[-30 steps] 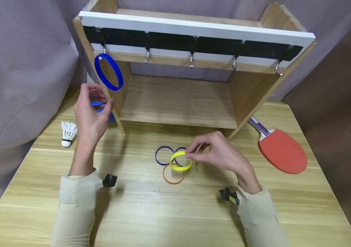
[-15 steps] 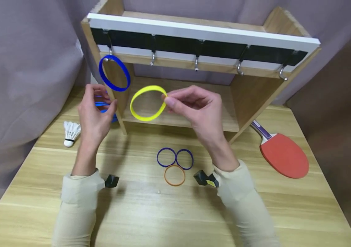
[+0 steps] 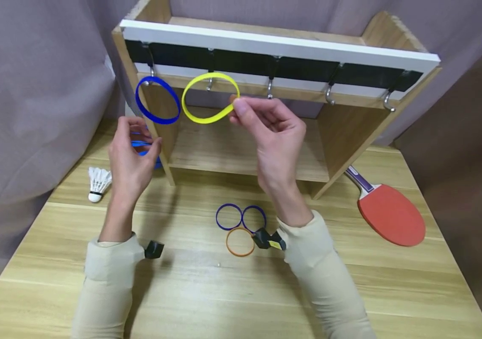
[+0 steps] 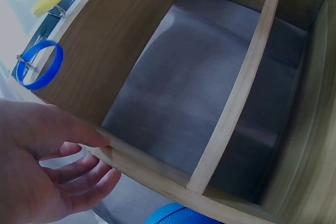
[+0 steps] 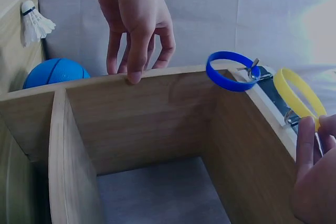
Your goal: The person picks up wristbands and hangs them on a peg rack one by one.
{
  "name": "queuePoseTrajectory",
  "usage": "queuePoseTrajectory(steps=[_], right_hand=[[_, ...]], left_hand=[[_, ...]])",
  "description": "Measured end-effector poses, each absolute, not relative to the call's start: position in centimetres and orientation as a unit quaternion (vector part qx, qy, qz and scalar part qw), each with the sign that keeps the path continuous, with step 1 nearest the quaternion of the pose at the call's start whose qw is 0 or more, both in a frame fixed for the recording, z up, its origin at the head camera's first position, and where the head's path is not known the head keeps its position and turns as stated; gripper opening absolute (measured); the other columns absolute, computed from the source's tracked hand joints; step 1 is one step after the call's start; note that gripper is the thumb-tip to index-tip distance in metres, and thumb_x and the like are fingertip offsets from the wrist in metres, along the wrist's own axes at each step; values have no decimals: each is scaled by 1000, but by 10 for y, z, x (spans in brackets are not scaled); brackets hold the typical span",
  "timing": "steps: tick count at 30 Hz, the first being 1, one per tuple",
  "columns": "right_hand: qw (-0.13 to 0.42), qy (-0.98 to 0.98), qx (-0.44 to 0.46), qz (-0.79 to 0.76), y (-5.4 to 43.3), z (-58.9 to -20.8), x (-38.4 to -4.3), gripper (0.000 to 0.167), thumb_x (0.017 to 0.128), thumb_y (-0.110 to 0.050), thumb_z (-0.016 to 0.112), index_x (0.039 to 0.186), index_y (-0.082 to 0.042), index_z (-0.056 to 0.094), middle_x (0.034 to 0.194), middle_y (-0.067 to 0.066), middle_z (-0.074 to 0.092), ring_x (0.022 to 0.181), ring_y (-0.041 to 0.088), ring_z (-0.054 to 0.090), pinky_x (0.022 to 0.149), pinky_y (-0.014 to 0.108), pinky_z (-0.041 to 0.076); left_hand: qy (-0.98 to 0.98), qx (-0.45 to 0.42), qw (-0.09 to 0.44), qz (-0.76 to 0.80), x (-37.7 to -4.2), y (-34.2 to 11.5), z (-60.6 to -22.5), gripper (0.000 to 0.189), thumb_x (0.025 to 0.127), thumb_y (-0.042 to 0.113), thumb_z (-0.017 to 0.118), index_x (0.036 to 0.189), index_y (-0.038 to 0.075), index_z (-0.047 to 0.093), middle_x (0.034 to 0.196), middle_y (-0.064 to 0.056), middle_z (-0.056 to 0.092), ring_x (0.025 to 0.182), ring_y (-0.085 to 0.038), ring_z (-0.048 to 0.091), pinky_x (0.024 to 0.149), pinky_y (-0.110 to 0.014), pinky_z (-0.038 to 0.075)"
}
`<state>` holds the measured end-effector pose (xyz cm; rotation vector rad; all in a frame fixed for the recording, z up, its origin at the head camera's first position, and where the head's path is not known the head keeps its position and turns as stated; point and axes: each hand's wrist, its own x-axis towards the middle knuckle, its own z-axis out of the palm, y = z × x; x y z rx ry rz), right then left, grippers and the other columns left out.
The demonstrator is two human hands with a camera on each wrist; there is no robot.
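My right hand [image 3: 281,127] pinches a yellow wristband [image 3: 187,101] by its right side, between thumb and fingers. The band is raised in front of the second hook from the left, with the hook [image 3: 209,84] showing through it. A blue wristband [image 3: 159,120] hangs on the leftmost hook. At the left side panel of the wooden shelf [image 3: 247,165], my left hand [image 3: 132,160] holds the edge, thumb on one side and fingers on the other. Two dark blue wristbands [image 3: 229,229] and an orange wristband [image 3: 241,255] lie on the table [image 3: 207,301].
A shuttlecock [image 3: 98,183] lies left of the shelf. A blue ball [image 5: 58,73] is behind my left hand, partly hidden by the panel. A red table tennis paddle [image 3: 391,214] lies to the right, its handle towards the shelf.
My right hand has lifted the yellow wristband from above the table rings up to the hook row. The left hand has kept its place on the shelf; the head view shifted slightly.
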<state>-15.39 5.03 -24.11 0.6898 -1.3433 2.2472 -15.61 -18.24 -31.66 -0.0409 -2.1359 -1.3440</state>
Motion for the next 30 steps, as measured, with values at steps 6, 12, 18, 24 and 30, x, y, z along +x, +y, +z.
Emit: queuePoseTrajectory(steps=[6, 12, 18, 24, 30], right_hand=[[214, -502, 242, 802, 50, -246, -156, 9, 85, 9, 70, 94, 6, 71, 95, 22, 70, 79, 31, 69, 75, 42, 61], [216, -515, 238, 794, 51, -249, -158, 8, 86, 7, 70, 94, 5, 72, 95, 21, 71, 79, 31, 69, 75, 42, 60], [212, -517, 229, 797, 51, -251, -160, 8, 85, 6, 72, 93, 5, 72, 95, 21, 71, 77, 31, 69, 74, 42, 61], [213, -527, 225, 791, 50, -253, -160, 8, 86, 4, 72, 94, 4, 72, 94, 20, 71, 76, 32, 68, 70, 40, 61], [222, -555, 219, 772, 52, -256, -161, 8, 86, 0, 74, 93, 2, 73, 92, 17, 72, 72, 26, 64, 57, 30, 57]], left_hand=[[-808, -15, 308, -503, -156, -183, -318, 37, 83, -3, 72, 113, -2, 51, 95, -6, 59, 82, -13, 61, 70, -18, 56], [-809, -16, 308, -500, -156, -182, -318, 38, 83, -4, 72, 114, -2, 51, 96, -6, 60, 82, -12, 61, 70, -18, 56], [-808, -14, 306, -502, -156, -182, -317, 39, 83, -4, 72, 115, -1, 52, 96, -6, 59, 83, -13, 61, 71, -18, 56], [-808, -16, 309, -501, -157, -182, -317, 37, 83, -4, 71, 114, -3, 52, 96, -6, 60, 83, -13, 62, 71, -18, 56], [-809, -15, 309, -500, -157, -182, -317, 38, 83, -4, 72, 114, -2, 52, 96, -6, 60, 83, -13, 62, 71, -18, 56]])
